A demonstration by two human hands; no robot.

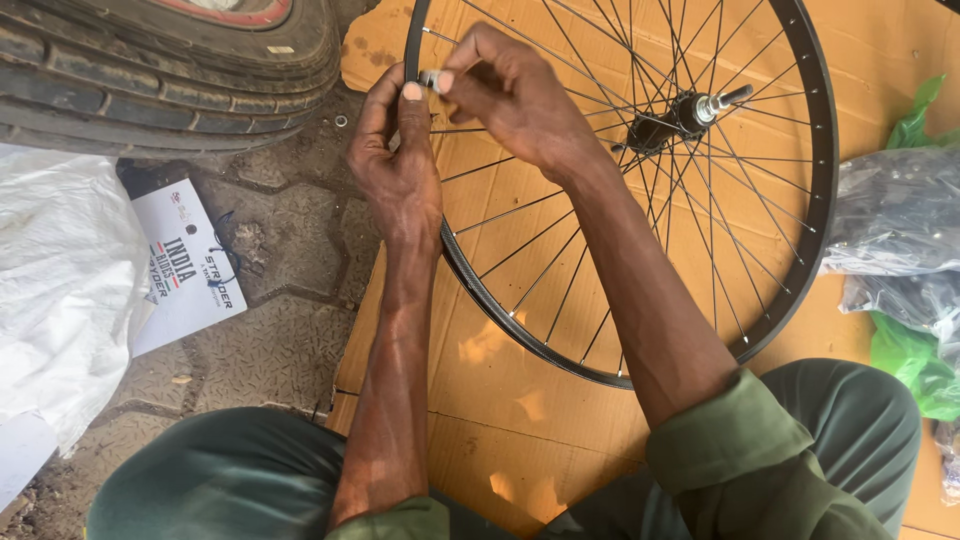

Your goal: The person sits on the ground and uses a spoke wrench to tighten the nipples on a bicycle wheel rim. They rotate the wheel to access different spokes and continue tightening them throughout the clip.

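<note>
While both forearms reach forward from rolled olive-green sleeves, the left hand (398, 170) grips the near-left edge of the bicycle wheel rim (825, 190), its fingers wrapped round the black rim and the thumb pointing up along it. The right hand (515, 90) crosses over the spokes (560, 220) to meet it, thumb and forefinger pinched together on a small silvery metal piece (431, 78) held against the rim at its upper left; whether the piece is a tool or a fitting cannot be told.

The wheel lies flat on a sheet of brown cardboard (480, 400) between the person's knees, spokes fanning from the hub (665, 118), which sits in the upper right of the rim. The axle (728, 97) is a short silvery stub whose long axis slants up and to the right, its free end pointing away from the person.

On the paving (280, 350) to the left, a white rectangular card (185, 265) with dark and red print lies tilted, partly under a white woven sack (60, 290). A dark ribbed tyre (160, 80) fills the upper left. At the right edge, clear and green plastic bags (900, 250) rest on the cardboard, just beside the rim.
</note>
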